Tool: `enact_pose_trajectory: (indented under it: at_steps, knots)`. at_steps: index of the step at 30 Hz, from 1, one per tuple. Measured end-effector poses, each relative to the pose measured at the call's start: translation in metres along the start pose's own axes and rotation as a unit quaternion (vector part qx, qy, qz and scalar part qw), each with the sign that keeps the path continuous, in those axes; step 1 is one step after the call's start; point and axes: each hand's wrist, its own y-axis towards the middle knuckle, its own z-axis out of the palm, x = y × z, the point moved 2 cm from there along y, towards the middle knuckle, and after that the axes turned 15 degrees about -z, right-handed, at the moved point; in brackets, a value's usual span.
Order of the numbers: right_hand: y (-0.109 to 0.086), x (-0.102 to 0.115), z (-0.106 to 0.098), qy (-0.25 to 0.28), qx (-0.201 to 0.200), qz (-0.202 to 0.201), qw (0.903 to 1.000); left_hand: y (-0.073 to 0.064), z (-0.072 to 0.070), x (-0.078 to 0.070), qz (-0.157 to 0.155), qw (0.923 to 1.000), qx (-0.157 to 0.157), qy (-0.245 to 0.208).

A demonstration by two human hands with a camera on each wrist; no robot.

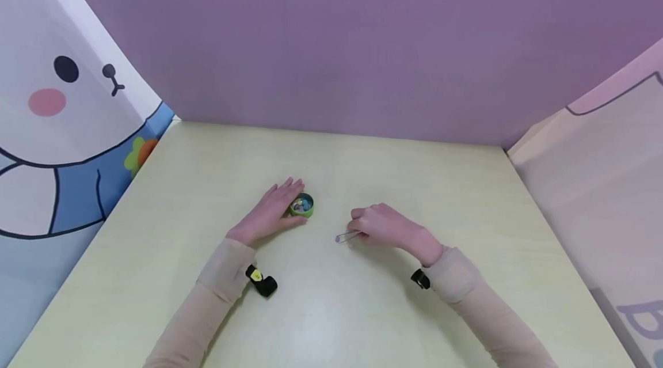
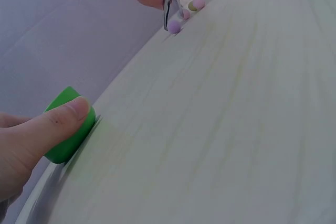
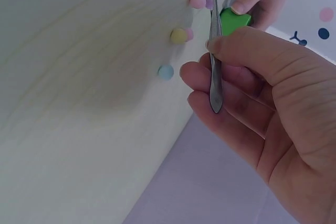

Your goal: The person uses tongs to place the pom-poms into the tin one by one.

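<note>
My left hand [image 1: 269,212] holds a small round green tin [image 1: 301,211] on the table, thumb on the near side and fingers on the far side. Small coloured pieces, blue and yellow among them, lie inside it. In my right hand [image 1: 385,225], thumb and fingers pinch metal tweezers [image 3: 216,66]. A small purple ball [image 2: 174,27] is right at the tweezers' tips; whether they grip it I cannot tell. Close under the right hand are a pink ball [image 3: 198,1], a yellow ball [image 3: 179,35] and a pale blue ball [image 3: 166,72].
Both hands work over a pale wood-look table [image 1: 311,322]. A purple wall panel [image 1: 336,45] rises behind its far edge, and printed panels stand at the left and right sides. A black wrist camera [image 1: 263,283] sits at the left cuff.
</note>
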Motion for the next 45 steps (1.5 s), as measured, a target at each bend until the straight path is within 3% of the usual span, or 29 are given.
enact_pose_trajectory:
  at_steps: [23,29,36,45]
  knots:
    - [0.004,-0.010,0.001,0.006,-0.011,-0.003,0.9999,0.002,0.002,-0.005,0.016,0.9997,-0.016,0.005]
    - [0.018,-0.025,-0.007,-0.013,-0.037,0.001,0.9992,0.004,0.002,-0.004,0.019,0.9994,-0.026,0.008]
    - [0.035,-0.039,-0.015,-0.002,-0.066,0.002,0.9978,0.006,0.004,-0.007,0.022,0.9995,-0.023,-0.004]
    - [0.047,-0.047,-0.016,-0.004,-0.061,0.004,0.9981,0.010,0.005,-0.009,0.027,0.9994,-0.021,-0.001]
